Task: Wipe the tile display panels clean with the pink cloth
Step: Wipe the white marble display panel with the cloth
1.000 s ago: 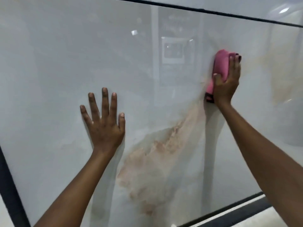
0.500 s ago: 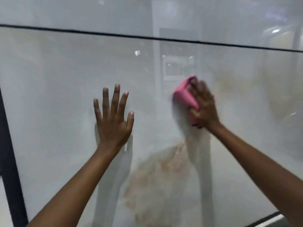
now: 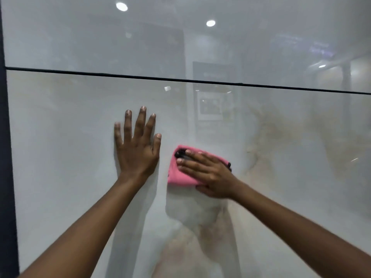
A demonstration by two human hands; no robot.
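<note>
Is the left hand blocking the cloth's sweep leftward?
Yes. The left hand lies flat on the lower tile panel, just left of the pink cloth pressed by the right hand.

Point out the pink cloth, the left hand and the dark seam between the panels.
pink cloth (image 3: 177, 176), head view, bare lower-left part.
left hand (image 3: 136, 154), head view, back of the hand.
dark seam (image 3: 120, 74), head view, left stretch.

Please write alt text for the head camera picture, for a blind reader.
A right hand presses a pink cloth against a glossy tile panel. The left hand rests flat beside it, fingers spread.
</note>
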